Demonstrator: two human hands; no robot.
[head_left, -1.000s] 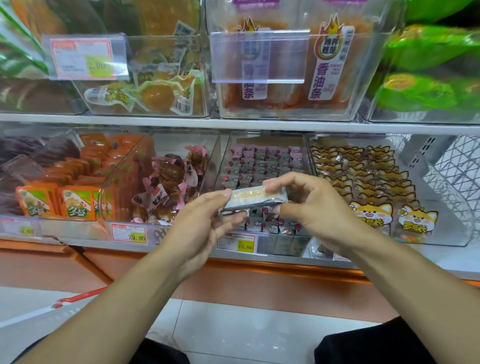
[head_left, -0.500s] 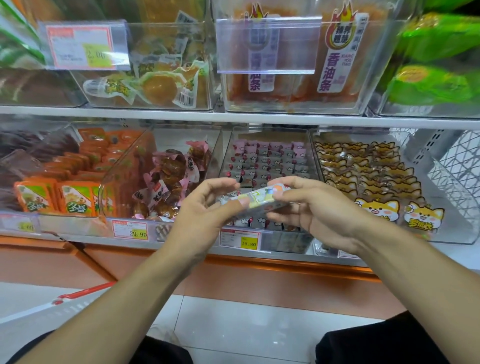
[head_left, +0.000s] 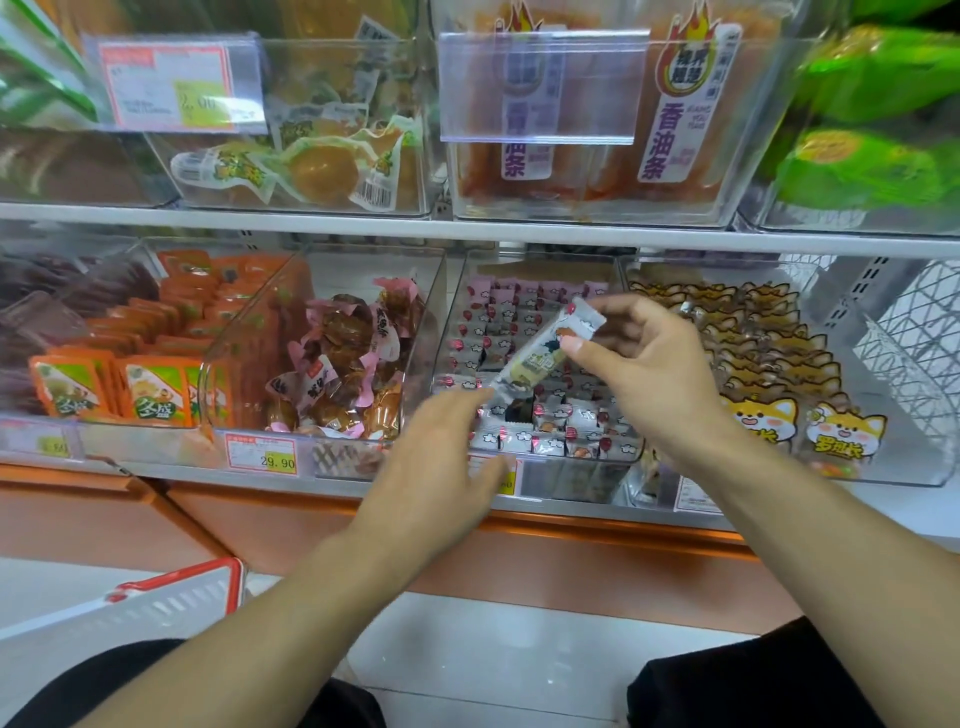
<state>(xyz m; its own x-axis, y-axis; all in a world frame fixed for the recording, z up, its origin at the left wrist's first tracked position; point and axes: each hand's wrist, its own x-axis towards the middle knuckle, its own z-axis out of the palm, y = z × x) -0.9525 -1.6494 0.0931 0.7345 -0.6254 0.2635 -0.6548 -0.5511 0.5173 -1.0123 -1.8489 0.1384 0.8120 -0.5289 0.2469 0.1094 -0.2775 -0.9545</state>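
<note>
My right hand (head_left: 644, 374) pinches the upper end of a long white snack packet (head_left: 545, 349), which tilts down to the left above a clear bin (head_left: 524, 462) full of small wrapped sweets. My left hand (head_left: 441, 467) is below and to the left, fingers relaxed, its fingertips near the packet's lower end; whether they touch it I cannot tell. It holds nothing.
Clear bins line two shelves: brown snacks in pink wrappers (head_left: 343, 364), orange packets (head_left: 150, 395), cat-printed packets (head_left: 769, 374), red sticks (head_left: 587, 114) above. Price tags (head_left: 262, 453) hang on the shelf edge. A red-rimmed basket (head_left: 171, 597) stands on the floor at the lower left.
My left hand has let go of the packet and dropped lower. My right hand has tilted the packet and carried it up over the sweets bin.
</note>
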